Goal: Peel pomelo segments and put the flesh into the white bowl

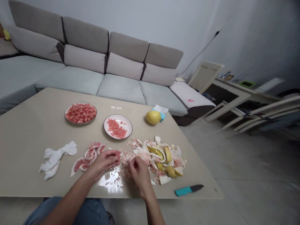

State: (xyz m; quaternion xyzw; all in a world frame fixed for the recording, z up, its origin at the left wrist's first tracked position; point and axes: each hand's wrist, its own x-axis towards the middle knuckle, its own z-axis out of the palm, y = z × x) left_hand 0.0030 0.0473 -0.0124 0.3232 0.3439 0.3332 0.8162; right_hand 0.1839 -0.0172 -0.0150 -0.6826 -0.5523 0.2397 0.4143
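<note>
My left hand is closed around a small piece of pink pomelo flesh at its fingertips. To its right, my right hand has its fingers curled in a pinch over the edge of the peel pile; whatever they hold is too small or hidden to make out. Unpeeled pomelo segments lie beside my left hand. A heap of pomelo peel and membrane spreads to the right. Beyond my hands, a white plate carries some pink pulp pieces, and another plate is heaped with pulp.
A teal-handled knife rests near the table's front right edge. A whole yellow pomelo sits by a tissue pack at the back. Crumpled white tissues lie at the left. Behind the table stands a long sofa.
</note>
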